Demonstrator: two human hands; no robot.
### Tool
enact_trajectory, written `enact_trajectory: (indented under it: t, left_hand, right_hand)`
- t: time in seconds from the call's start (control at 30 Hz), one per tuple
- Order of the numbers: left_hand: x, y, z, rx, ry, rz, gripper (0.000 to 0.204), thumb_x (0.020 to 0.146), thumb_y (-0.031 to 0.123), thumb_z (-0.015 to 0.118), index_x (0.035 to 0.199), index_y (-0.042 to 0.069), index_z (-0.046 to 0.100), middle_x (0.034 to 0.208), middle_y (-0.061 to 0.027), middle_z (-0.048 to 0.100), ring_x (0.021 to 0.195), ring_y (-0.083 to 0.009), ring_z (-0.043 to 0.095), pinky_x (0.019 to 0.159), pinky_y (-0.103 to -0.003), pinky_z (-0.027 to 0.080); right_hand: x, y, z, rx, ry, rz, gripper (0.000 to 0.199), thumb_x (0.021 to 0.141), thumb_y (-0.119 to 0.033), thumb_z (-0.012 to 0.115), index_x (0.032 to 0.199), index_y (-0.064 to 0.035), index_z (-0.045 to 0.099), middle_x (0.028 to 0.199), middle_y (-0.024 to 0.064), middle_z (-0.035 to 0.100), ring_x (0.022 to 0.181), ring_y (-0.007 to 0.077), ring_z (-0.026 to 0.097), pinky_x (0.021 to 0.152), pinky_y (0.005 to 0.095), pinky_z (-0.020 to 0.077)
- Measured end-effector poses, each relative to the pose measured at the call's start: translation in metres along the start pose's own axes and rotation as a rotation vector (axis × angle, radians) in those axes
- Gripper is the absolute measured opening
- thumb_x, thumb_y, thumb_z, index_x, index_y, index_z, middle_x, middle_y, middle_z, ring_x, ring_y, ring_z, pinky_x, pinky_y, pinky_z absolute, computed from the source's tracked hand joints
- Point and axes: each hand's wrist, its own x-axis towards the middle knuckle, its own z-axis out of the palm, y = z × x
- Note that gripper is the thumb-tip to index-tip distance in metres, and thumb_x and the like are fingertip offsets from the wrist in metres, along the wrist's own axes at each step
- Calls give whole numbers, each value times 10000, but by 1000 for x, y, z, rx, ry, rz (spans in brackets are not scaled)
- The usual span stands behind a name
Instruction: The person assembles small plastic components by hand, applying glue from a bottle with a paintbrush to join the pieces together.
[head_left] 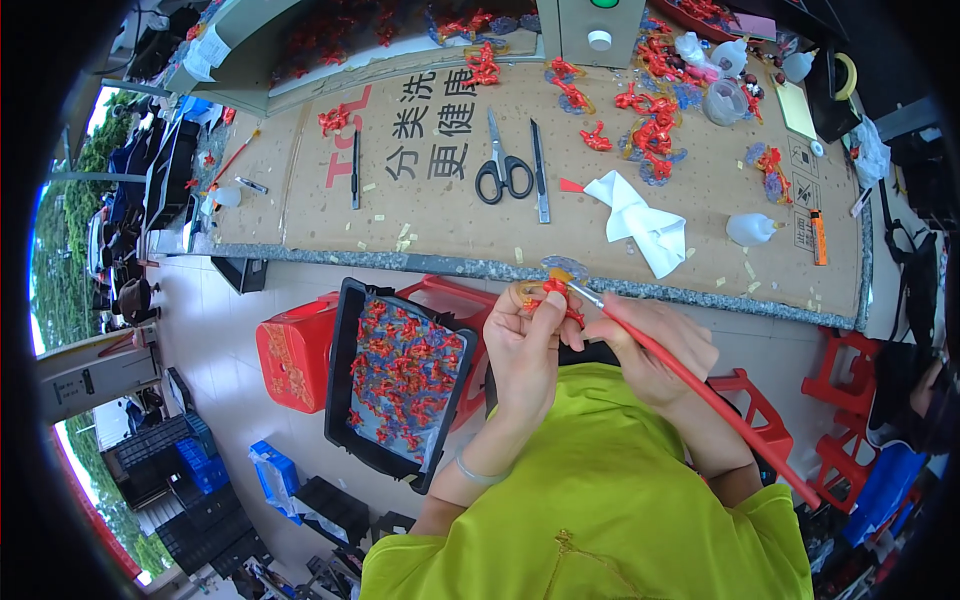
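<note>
Close to the table's front edge, my left hand [524, 352] pinches a small red figurine [556, 288] with orange and clear bluish parts. My right hand [655, 345] is closed round a long red-handled paintbrush [690, 378], whose metal ferrule and tip point at the figurine. The tip appears to touch it or come very near, though I cannot tell which. Fingers cover part of the figurine. Beyond my hands on the table lie a folded white cloth [640, 222], black-handled scissors [503, 172] and a slim cutter knife [540, 170].
Cardboard covers the worktable [300, 200]. More red figurines [655, 140] lie at the back right, near a clear cup [725, 102] and a white squeeze bottle [752, 229]. A black tray [345, 400] full of figurines sits left of me beside a red stool [295, 355].
</note>
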Motion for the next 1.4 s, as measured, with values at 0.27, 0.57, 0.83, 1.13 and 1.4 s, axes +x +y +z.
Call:
enact_trajectory:
  t: [0.27, 0.57, 0.83, 1.13, 1.4]
  left_hand:
    - [-1, 0, 1, 46, 15, 59, 58, 892, 25, 550, 854, -4, 517, 807, -148, 637, 519, -131, 550, 491, -236, 457]
    - [-1, 2, -2, 41, -7, 37, 55, 893, 31, 551, 862, -8, 528, 810, -135, 637, 515, -119, 543, 486, -230, 450]
    - [0, 4, -2, 10, -21, 2, 75, 905, 72, 548, 875, 3, 555, 814, -114, 639, 532, -100, 537, 506, -210, 438]
    - [2, 4, -9, -26, -27, -32, 89, 912, 95, 543, 898, 8, 553, 807, -89, 614, 532, -86, 505, 494, -195, 393]
    - [9, 15, -35, 95, -43, 32, 101, 908, 116, 553, 934, 37, 495, 803, -83, 596, 585, -75, 503, 517, -188, 389]
  right_hand:
    - [3, -2, -3, -57, -12, -35, 228, 723, -99, 770, 898, -6, 658, 716, 100, 666, 597, 211, 648, 544, 275, 509]
    - [4, 0, -6, 20, -51, 13, 199, 723, -59, 757, 881, 1, 652, 699, 108, 656, 571, 204, 628, 513, 266, 487]
    - [7, 4, -8, 62, -97, 45, 231, 676, -93, 785, 856, -12, 664, 754, 98, 679, 631, 226, 658, 553, 274, 514]
    - [17, 4, -23, 275, -91, 125, 102, 734, -32, 711, 807, -2, 646, 673, 109, 639, 558, 207, 614, 505, 275, 464]
    - [43, 39, -32, -521, -428, 254, 294, 863, -239, 599, 711, 13, 597, 608, 182, 570, 528, 347, 553, 478, 406, 393]
